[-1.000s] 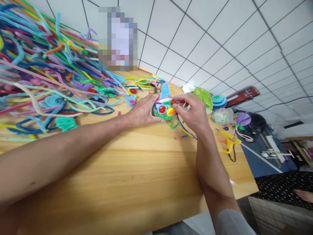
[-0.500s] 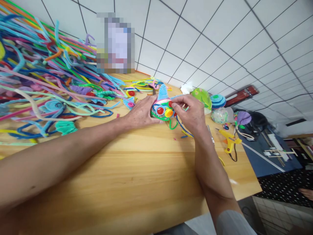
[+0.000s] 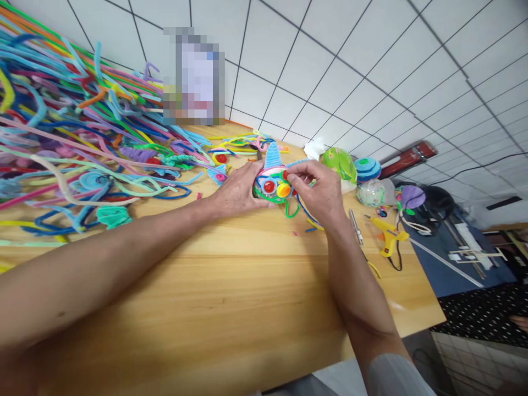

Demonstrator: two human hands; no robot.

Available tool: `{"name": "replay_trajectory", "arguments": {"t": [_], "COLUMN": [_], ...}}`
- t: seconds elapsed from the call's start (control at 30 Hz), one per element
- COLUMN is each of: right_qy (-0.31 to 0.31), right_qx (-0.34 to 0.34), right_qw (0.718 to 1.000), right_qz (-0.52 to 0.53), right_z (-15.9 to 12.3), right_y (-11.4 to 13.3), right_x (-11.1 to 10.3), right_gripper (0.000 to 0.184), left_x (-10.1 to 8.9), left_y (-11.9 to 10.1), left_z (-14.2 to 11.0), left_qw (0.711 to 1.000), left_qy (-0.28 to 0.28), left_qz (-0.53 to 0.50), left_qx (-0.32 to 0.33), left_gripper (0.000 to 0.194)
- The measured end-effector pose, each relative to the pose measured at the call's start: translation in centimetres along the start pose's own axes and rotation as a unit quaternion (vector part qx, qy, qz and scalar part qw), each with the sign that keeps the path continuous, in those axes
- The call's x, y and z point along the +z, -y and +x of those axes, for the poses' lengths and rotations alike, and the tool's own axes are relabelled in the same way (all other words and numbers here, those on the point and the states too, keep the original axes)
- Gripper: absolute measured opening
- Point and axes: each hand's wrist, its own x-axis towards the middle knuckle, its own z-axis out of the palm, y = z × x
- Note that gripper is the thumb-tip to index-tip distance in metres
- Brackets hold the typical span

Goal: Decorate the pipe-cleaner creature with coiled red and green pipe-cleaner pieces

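A round pipe-cleaner figure (image 3: 270, 195) stands at the middle of the table's far part, with a ribbed light-blue cone (image 3: 272, 156) on top and a green strand curling below. On its front are a red disc ringed in white (image 3: 269, 187) and a yellow round piece (image 3: 283, 190). My left hand (image 3: 237, 191) is wrapped round the figure's left side, its fingertips partly hidden behind it. With thumb and forefinger, my right hand (image 3: 319, 190) pinches a small red round piece (image 3: 285, 175) against the figure's upper right; those fingers partly cover it.
Many coloured pipe cleaners (image 3: 94, 126) are heaped at the left. A yellow glue gun (image 3: 388, 236) lies on the right of the wooden table (image 3: 206, 308). Behind my right hand are a green balloon-like ball (image 3: 340, 165) and a blue striped dome (image 3: 367, 169). White tiled wall runs behind.
The camera view has shifted slightly. Both hands stay on the figure in nearly the same pose, the right one still pinching at the red piece.
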Motion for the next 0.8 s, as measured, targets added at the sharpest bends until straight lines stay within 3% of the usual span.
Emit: {"name": "replay_trajectory", "arguments": {"t": [0.27,0.57,0.67,0.8], "right_qy": [-0.002,-0.047,-0.039,0.024], "right_qx": [-0.011,0.018,0.035,0.056], "right_qw": [1.0,0.999,0.998,0.993], "right_qz": [-0.012,0.0,-0.029,-0.103], "right_z": [-0.1,-0.1,-1.5,-6.1], "right_y": [0.2,-0.3,-0.8,-2.1], "right_x": [0.3,-1.9,-2.6,-2.8], "right_gripper": [0.01,0.01,0.012,0.009], "left_x": [-0.1,-0.1,-0.2,-0.2], "left_y": [-0.1,-0.1,-0.2,-0.1], "left_z": [0.0,0.0,0.1,0.1], "left_qw": [1.0,1.0,1.0,1.0], "left_qy": [-0.003,0.001,0.005,0.013], "left_qz": [-0.006,-0.018,-0.012,-0.006], "left_qx": [0.002,0.006,0.002,-0.014], "left_gripper": [0.084,0.088,0.086,0.089]}}
